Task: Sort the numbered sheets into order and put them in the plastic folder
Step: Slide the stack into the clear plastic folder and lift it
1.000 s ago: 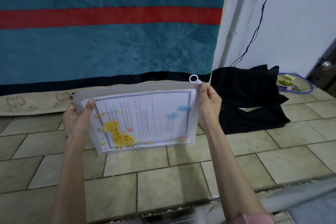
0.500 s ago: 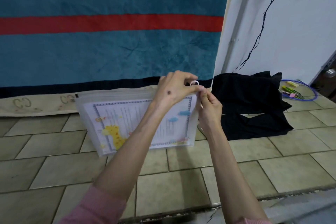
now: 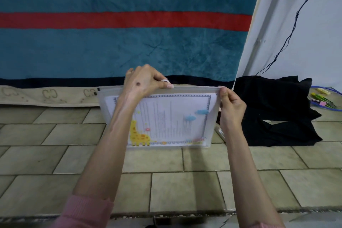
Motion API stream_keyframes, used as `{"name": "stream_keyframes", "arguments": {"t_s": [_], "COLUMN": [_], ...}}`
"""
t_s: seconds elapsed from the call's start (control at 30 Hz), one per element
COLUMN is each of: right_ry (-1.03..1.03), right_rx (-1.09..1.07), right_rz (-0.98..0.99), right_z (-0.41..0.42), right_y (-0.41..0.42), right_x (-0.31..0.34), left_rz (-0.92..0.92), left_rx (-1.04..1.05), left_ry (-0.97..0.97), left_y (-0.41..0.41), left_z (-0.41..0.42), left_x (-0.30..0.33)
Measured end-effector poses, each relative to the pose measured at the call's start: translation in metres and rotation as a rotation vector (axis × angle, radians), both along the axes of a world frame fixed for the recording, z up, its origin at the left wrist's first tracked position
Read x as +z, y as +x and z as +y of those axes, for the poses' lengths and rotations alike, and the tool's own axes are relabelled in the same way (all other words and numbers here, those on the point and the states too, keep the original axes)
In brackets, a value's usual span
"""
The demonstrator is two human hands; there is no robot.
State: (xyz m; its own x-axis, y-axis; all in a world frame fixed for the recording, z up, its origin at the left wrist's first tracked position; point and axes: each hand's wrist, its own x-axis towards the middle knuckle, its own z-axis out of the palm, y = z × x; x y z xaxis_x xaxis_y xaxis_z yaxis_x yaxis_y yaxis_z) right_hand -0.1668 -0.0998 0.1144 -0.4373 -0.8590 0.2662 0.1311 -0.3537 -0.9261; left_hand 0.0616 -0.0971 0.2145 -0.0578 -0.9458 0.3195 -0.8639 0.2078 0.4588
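Sheets [image 3: 172,116] sit inside the plastic folder [image 3: 212,116] held upright over the floor, right hand [image 3: 232,109] pinching its right corner while left hand [image 3: 144,83], having crossed over, drags the zipper ring [image 3: 165,81] leftward, nearly sealing it.

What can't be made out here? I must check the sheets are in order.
- Sheets, head view: numbers and text too small and blurred; the folder shows only the top one.
- Sheet's left part: hidden behind the left hand and forearm.
- Zip pull: mostly covered by left fingers.

Black cloth [image 3: 273,109] lies beside teal blanket [image 3: 129,50].
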Motion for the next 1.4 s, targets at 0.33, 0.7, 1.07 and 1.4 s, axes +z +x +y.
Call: {"name": "stream_keyframes", "arguments": {"t_s": [0.33, 0.7, 1.07, 1.4], "right_ry": [-0.016, 0.105, 0.275, 0.709], "right_rx": [0.000, 0.208, -0.134, 0.088], "right_rz": [0.075, 0.250, 0.733, 1.374], "right_z": [-0.003, 0.012, 0.066, 0.094], "right_y": [0.000, -0.010, 0.015, 0.011], "right_x": [-0.004, -0.038, -0.079, -0.149], "left_rz": [0.403, 0.978, 0.682, -0.091], "left_rx": [0.261, 0.144, 0.600, 0.424], "left_ry": [0.106, 0.168, 0.091, 0.400], "left_y": [0.141, 0.128, 0.050, 0.035], "left_z": [0.048, 0.065, 0.086, 0.101], "left_x": [-0.023, -0.096, -0.166, -0.247]}}
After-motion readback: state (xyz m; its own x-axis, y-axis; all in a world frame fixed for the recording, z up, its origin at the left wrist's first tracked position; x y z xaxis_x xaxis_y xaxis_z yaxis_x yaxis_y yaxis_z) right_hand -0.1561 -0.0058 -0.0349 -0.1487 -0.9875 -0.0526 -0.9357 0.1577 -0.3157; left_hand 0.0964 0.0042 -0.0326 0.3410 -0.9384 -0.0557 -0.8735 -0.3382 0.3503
